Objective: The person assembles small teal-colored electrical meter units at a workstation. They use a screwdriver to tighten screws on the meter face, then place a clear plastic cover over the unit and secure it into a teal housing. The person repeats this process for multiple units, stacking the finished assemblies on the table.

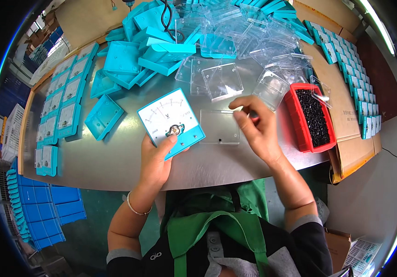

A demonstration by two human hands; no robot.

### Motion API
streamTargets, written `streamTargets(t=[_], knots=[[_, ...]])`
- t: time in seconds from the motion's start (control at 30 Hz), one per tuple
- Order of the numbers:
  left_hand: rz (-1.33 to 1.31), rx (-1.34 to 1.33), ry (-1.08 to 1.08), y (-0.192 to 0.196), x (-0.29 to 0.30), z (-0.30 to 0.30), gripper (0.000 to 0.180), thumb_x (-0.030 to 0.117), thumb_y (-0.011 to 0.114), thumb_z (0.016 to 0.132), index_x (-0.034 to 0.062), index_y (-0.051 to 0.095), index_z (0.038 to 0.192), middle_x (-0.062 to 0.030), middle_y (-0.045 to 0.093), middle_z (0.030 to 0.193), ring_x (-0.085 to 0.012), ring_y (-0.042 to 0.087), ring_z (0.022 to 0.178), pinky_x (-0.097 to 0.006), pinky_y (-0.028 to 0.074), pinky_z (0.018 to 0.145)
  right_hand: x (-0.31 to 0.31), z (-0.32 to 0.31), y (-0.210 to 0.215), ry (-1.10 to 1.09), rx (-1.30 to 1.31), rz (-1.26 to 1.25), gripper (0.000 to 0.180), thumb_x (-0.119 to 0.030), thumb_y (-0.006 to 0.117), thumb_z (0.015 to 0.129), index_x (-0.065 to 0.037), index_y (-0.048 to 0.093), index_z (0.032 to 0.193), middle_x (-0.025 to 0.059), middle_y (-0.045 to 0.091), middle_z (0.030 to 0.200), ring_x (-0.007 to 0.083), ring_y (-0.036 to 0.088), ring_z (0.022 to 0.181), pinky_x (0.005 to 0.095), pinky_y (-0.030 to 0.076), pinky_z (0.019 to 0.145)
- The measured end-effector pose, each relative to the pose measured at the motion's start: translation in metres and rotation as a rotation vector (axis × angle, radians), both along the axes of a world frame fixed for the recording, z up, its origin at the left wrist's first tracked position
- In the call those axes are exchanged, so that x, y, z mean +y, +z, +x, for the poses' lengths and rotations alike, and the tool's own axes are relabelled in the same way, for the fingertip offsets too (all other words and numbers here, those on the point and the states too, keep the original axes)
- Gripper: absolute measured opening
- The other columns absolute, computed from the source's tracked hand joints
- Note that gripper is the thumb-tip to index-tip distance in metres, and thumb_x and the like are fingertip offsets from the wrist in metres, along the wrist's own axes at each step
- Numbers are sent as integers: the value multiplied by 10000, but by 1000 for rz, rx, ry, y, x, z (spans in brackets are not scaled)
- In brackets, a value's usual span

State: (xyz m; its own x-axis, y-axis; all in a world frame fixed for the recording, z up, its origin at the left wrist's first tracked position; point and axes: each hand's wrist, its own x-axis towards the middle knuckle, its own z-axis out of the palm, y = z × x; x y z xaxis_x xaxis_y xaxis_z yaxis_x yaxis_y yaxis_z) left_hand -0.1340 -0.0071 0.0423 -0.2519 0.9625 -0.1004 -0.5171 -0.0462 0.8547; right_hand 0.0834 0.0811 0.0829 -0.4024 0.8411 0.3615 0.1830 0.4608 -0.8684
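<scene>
Left hand (156, 162) partly hidden behind meter (167, 116)

Assembly workshop: metal table (101, 164), turquoise housings (123, 57) and clear covers (272, 41) heaped far, rows of matching meters (71, 89) left and right, red bin (301, 135) of small black parts (313, 117), strip lights (379, 27).

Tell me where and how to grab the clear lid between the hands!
Pinch the lid by its right edge, probably from the right: it looks flat on the table, so its thin rim seems the likeliest hold, and the right hand is beside that edge.
</scene>
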Motion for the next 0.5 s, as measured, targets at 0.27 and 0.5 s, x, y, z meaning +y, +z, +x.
streamTargets(t=[0.27,0.5], knots=[[-106,-69,-155,-10,-14,-18,438,74,627,815,-49,453,1198,-166,610,1090,-271,653,912,-401,578,681,1,30,-16,58,-534,-29,556,-201,794,648,-111,624,1169,166,474,1235,239,586,932,358,513,751],[-144,-410,-410,-15,-13,1,497,385,358,986,-5,418,1290,-188,596,1150,-287,646,963,-425,580,721,-13,2,10,250,-303,-77,554,-226,824,627,-89,663,1139,109,480,1203,118,504,762,241,447,655]])
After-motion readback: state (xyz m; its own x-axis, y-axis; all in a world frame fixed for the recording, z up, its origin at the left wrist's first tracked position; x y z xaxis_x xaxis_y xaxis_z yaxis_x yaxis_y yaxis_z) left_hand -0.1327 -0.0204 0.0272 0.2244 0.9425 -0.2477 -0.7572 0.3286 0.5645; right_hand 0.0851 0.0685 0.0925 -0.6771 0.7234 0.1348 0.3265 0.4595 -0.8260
